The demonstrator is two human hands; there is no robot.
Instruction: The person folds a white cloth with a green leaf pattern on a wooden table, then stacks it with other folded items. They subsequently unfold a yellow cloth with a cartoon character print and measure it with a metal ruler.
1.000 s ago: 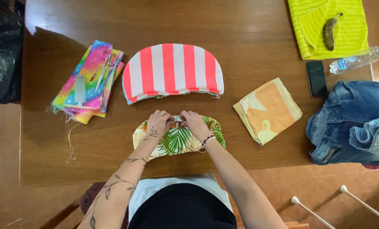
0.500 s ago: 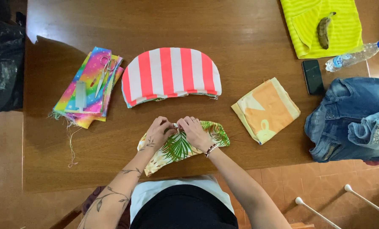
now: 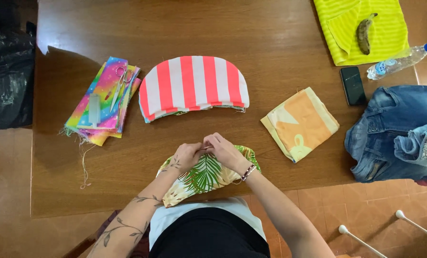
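Fabric: I see the leaf-print piece (image 3: 206,174) at the near bench (image 3: 280,43) edge, long axis left to right, partly overhanging toward me. Both grips meet at its far edge, directly above its middle: left hand (image 3: 187,156) and right hand (image 3: 225,152) pinch that edge together, fingertips touching. Cloth is thin, soft, curved in outline. The striped piece (image 3: 194,86) lies beyond, well apart.

Palm-leaf print fabric piece (image 3: 205,177): cream with green fronds, curved top edge, lying flat but rumpled, lower corner hanging off the desk (image 3: 280,43) near edge, just below the red-and-white striped piece (image 3: 193,87)
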